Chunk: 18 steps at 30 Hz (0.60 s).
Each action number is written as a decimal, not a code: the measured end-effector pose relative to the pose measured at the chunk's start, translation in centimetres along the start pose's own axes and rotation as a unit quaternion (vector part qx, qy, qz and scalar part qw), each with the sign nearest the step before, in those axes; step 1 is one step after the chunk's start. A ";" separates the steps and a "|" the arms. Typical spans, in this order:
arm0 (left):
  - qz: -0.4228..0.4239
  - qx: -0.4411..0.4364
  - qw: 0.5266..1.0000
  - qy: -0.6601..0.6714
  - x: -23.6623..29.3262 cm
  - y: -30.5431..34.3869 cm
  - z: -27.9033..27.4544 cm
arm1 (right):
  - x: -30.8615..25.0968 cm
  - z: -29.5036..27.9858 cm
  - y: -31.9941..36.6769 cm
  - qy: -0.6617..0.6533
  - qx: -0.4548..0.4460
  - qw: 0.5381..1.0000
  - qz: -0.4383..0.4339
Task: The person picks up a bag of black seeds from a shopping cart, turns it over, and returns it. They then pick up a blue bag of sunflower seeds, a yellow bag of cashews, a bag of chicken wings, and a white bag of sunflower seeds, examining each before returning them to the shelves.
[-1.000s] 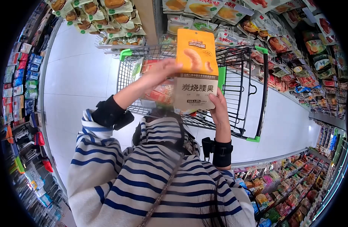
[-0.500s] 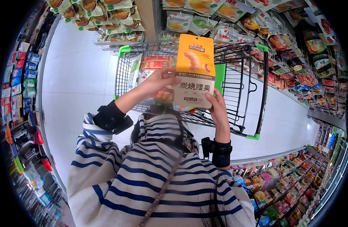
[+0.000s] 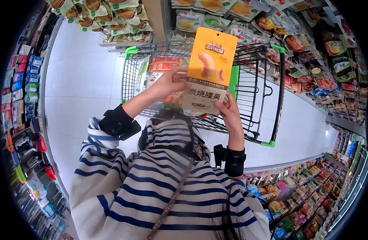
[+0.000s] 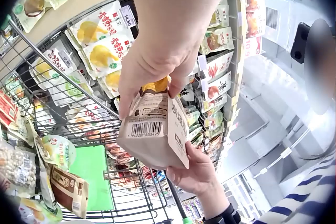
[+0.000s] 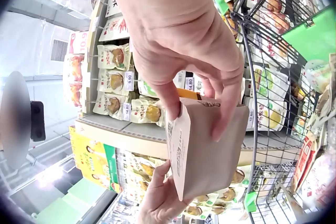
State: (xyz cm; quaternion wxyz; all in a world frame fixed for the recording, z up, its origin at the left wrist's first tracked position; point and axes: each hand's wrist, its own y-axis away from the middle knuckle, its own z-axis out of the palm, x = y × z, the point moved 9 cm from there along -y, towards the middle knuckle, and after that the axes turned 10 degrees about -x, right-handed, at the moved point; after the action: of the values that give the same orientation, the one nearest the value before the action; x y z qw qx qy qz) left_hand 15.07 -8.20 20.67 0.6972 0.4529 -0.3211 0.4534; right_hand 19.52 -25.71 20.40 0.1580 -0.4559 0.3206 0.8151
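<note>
Both hands hold an orange and beige bag of cashews (image 3: 213,56) over the shopping cart, its front printed with cashew nuts and dark lettering. My left hand (image 3: 171,83) grips it at the left edge, around mid-height. At the lower right corner my right hand (image 3: 229,111) holds it, with the thumb on the front. In the left wrist view the bag's folded base with a barcode (image 4: 145,129) faces the camera. The right wrist view shows its plain beige back (image 5: 212,150), with fingers of the right hand (image 5: 184,50) spread across it.
The black wire cart (image 3: 254,102) has green corners and a green panel (image 4: 90,176). Red packages (image 3: 166,64) and other bagged goods lie in its left part. Shelves of packaged food (image 3: 296,32) stand just beyond it, and racks (image 3: 24,88) line the left side.
The cashew bag first dipped slightly, then rose again and now tilts with its top toward the right. Both hands stay on it; the left fingers have shifted a little along the edge.
</note>
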 end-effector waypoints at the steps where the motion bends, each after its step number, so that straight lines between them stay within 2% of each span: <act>1: 0.005 -0.002 1.000 0.002 0.0 0.0 0.0 | 0.1 -0.1 0.0 -0.001 -0.002 1.000 0.001; 18: 0.003 -0.002 1.000 -0.007 0.2 0.0 0.7 | 0.3 -0.4 0.3 -0.011 -0.010 1.000 -0.003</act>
State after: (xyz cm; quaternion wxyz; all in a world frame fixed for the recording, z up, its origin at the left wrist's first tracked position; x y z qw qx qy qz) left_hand 15.09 -8.78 21.13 0.6948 0.4537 -0.3278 0.4516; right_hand 19.44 -26.22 20.07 0.1590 -0.4495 0.3091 0.8229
